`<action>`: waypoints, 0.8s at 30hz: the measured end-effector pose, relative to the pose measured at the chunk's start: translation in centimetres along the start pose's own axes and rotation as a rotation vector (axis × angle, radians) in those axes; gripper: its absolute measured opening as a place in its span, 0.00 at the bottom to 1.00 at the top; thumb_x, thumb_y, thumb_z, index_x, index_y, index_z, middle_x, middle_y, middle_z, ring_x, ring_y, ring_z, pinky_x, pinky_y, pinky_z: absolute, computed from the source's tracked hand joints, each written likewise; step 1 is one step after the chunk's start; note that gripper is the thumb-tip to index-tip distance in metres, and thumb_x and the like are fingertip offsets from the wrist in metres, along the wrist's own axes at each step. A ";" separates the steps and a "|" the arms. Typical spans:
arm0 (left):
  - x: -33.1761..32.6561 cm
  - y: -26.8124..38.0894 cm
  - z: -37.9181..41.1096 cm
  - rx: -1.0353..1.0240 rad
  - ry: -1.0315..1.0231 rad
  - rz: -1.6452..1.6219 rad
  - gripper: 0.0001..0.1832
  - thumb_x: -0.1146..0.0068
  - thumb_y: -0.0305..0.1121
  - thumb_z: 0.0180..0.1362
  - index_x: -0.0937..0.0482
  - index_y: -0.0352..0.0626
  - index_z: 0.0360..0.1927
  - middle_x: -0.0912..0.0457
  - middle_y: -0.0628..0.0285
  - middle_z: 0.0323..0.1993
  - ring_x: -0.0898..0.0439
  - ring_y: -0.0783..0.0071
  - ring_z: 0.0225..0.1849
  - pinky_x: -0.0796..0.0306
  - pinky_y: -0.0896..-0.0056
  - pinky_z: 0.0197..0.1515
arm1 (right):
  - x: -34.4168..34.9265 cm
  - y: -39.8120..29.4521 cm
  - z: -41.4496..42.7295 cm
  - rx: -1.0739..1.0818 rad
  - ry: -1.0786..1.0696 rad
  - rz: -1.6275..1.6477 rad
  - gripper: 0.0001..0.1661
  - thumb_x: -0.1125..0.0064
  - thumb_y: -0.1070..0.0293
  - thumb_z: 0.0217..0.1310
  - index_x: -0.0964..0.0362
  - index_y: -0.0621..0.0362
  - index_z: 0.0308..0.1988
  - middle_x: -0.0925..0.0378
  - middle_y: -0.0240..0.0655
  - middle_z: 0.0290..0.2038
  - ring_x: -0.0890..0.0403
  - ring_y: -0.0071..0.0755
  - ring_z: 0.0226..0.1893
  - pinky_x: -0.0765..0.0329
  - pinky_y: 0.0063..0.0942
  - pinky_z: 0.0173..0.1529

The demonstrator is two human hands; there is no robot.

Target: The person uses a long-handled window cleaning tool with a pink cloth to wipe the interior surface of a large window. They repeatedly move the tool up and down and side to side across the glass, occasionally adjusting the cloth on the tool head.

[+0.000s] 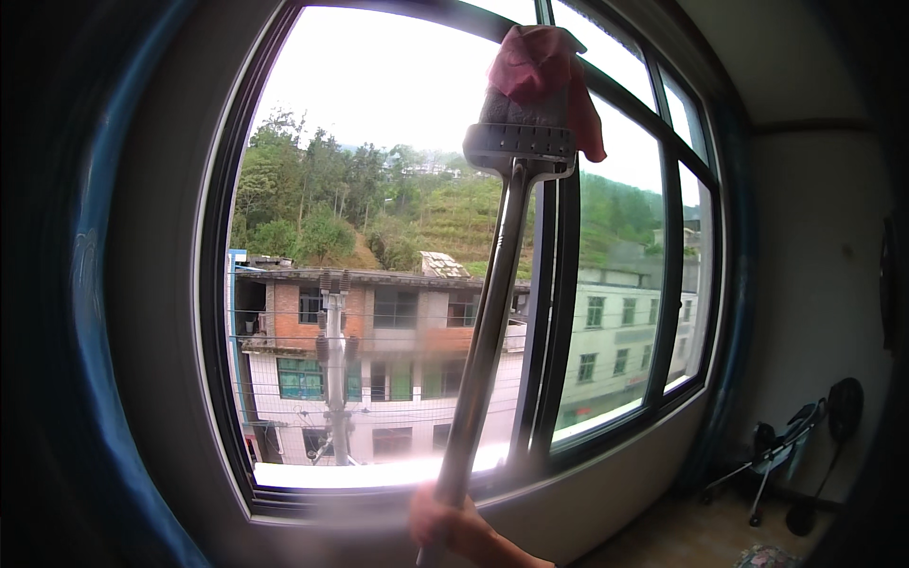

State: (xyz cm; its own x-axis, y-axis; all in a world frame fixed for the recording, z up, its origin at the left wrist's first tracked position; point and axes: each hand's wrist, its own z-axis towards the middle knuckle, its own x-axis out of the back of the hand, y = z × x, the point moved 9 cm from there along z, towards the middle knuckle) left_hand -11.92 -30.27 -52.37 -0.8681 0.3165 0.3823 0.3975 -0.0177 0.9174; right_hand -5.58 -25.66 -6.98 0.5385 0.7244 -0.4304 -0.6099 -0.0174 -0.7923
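Observation:
Closed around the metal pole [477,355] of a sponge mop is a hand [442,522] at the bottom centre, its forearm coming in from the lower right; it looks like my right hand. The pole rises, slightly tilted to the right, to a grey mop head [522,142]. A red cloth [536,67] is draped over the sponge, one end hanging down on its right side. This mop head is in front of the upper part of a dark window frame [557,284]; whether the cloth touches it, I cannot tell. My left hand is out of view.
A blue curtain [92,298] hangs at the left, another [735,284] at the right of the window. The sill [383,477] runs along the bottom. At the lower right, a folded stroller-like frame [770,454] stands near a dark round-headed object [845,410]. Buildings and power lines are outside.

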 end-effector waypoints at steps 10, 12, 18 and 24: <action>-1.1 0.9 0.2 0.024 -0.017 0.083 0.29 0.39 0.38 0.54 0.32 0.43 0.59 0.21 0.57 0.45 0.24 0.67 0.46 0.30 0.65 0.49 | 1.1 -7.4 -0.9 0.187 0.103 -0.096 0.18 0.38 0.64 0.59 0.40 0.55 0.40 0.32 0.32 0.22 0.27 0.25 0.21 0.26 0.24 0.27; -1.8 1.5 0.4 0.019 -0.014 0.113 0.29 0.40 0.38 0.54 0.32 0.43 0.60 0.21 0.56 0.46 0.24 0.66 0.47 0.30 0.65 0.50 | 2.5 -10.5 -1.4 0.289 0.126 -0.216 0.19 0.42 0.62 0.61 0.40 0.57 0.45 0.30 0.34 0.24 0.25 0.28 0.21 0.24 0.26 0.25; -4.3 12.2 2.0 -0.044 0.171 0.205 0.30 0.41 0.38 0.55 0.33 0.43 0.61 0.22 0.56 0.48 0.25 0.64 0.49 0.30 0.64 0.52 | 3.6 -23.1 -3.2 0.676 0.043 -0.514 0.33 0.51 0.51 0.65 0.48 0.56 0.61 0.28 0.40 0.32 0.20 0.30 0.26 0.22 0.28 0.24; -10.9 34.8 10.1 -0.227 -0.096 -0.453 0.15 0.44 0.43 0.58 0.30 0.47 0.42 0.29 0.66 0.21 0.30 0.75 0.19 0.34 0.72 0.20 | 7.3 -33.3 -6.1 0.701 0.075 -0.612 0.38 0.57 0.52 0.68 0.65 0.43 0.68 0.31 0.39 0.33 0.24 0.23 0.18 0.26 0.19 0.17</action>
State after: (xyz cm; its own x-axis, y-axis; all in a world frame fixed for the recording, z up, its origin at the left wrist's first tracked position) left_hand 14.42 -24.74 -25.70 -0.9031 0.4251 -0.0608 -0.0954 -0.0606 0.9936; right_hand 22.17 -24.01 13.61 0.9033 0.4231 -0.0709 -0.4061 0.7901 -0.4592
